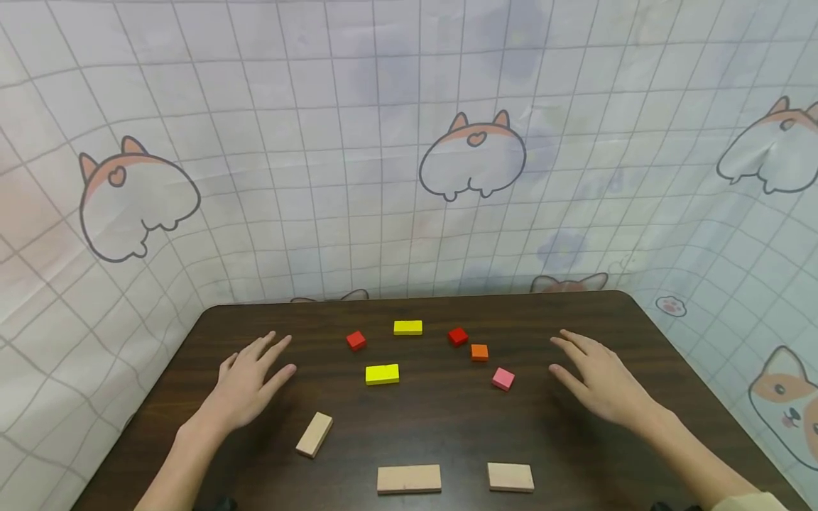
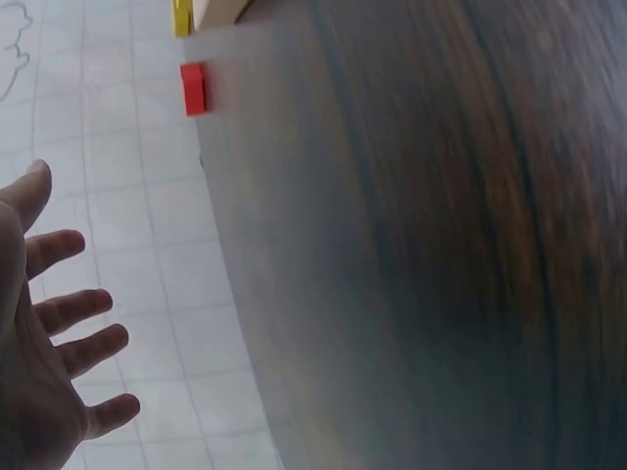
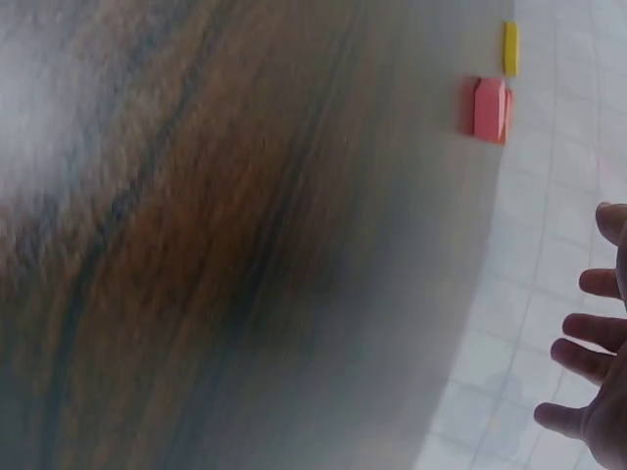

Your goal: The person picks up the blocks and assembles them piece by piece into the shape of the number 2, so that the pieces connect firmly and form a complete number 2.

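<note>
My left hand (image 1: pixel 246 387) hovers over the table's left side, fingers spread and holding nothing. The closest block to it is a plain wooden one (image 1: pixel 314 434), lying slanted. On the right, my other hand (image 1: pixel 603 380) is likewise spread and bare, with a pink block (image 1: pixel 503 379) to its left. Between the hands lie two yellow blocks (image 1: pixel 382 375), a red block (image 1: pixel 356 341) at left, another red block (image 1: pixel 457 336) and an orange block (image 1: pixel 479 353). The left wrist view shows spread fingers (image 2: pixel 83 318); the right wrist view catches the pink block (image 3: pixel 489 110) too.
Two more plain wooden blocks, a longer one (image 1: pixel 409 479) and a shorter one (image 1: pixel 510 477), lie near the front of the dark wooden table (image 1: pixel 447 426). A white gridded cloth (image 1: pixel 358 234) with cartoon animals hangs behind and at both sides.
</note>
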### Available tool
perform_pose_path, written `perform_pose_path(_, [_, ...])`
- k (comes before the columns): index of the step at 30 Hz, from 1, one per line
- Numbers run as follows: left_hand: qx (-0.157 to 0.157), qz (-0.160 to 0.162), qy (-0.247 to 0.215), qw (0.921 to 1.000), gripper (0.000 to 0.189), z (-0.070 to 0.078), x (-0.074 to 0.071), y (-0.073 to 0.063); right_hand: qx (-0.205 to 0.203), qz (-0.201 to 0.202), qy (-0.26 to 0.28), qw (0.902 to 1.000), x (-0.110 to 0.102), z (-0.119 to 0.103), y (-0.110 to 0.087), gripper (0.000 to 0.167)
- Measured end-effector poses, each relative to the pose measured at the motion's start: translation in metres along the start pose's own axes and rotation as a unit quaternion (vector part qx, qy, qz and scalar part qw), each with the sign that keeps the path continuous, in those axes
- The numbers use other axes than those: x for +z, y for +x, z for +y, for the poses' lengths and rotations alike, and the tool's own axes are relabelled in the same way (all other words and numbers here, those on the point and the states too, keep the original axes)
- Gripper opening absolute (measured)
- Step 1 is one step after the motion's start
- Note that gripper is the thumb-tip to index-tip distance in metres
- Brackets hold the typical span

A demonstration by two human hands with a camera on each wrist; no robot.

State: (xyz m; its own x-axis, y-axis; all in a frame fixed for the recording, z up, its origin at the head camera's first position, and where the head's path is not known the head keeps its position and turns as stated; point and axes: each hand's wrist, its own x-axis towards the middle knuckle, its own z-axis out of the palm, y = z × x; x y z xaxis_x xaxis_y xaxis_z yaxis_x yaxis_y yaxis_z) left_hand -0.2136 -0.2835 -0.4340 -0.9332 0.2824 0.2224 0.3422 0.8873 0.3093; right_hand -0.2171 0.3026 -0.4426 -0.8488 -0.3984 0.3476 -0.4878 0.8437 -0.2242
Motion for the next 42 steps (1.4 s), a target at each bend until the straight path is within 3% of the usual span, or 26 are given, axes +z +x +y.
perform_pose_path(27, [0.086,0.009,-0.041,0.9954,0.055,0.064,0.028,0.001,-0.095,0.033,0.036,0.9942,0.021,-0.050,0.000,0.023])
perform_pose_path(42, [0.135,-0.050,-0.083,0.9861,0.055,0.103,0.044,-0.006,-0.137,-0.043,0.101,0.9845,0.033,-0.070,-0.013,0.017])
